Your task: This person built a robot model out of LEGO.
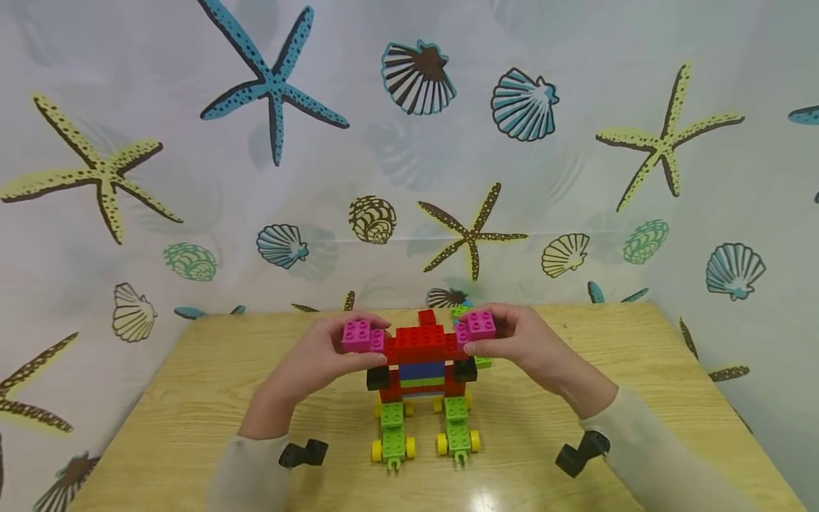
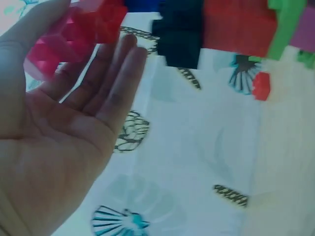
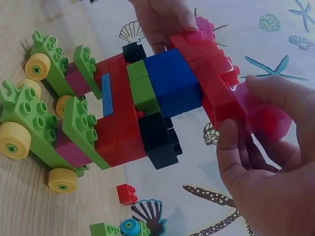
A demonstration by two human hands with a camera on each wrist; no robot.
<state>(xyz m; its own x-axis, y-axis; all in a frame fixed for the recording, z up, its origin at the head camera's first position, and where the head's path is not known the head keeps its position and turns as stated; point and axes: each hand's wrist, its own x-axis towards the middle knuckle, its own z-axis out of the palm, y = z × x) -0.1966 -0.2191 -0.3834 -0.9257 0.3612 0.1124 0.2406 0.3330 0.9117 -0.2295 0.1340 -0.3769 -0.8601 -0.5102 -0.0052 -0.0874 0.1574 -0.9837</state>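
Note:
A toy figure of building bricks stands between my hands on two green wheeled bases [image 1: 392,430] with yellow wheels. Red bricks [image 1: 419,345] span its top, above blue bricks [image 3: 179,81] and lime green ones. A black brick [image 3: 160,140] juts from each side. At the top's left end, my left hand [image 1: 320,359] holds the pink bricks [image 1: 357,336] between thumb and fingers. My right hand [image 1: 527,345] pinches the other pink bricks [image 1: 478,327] at the right end, seen close up in the right wrist view. Its fingertips also touch the neighbouring red brick.
Behind the figure lie a loose red brick [image 3: 127,194] and green bricks [image 3: 105,229] with a round blue piece [image 3: 130,226]. A curtain [image 1: 397,156] printed with shells and starfish hangs beyond the wooden table [image 1: 192,398].

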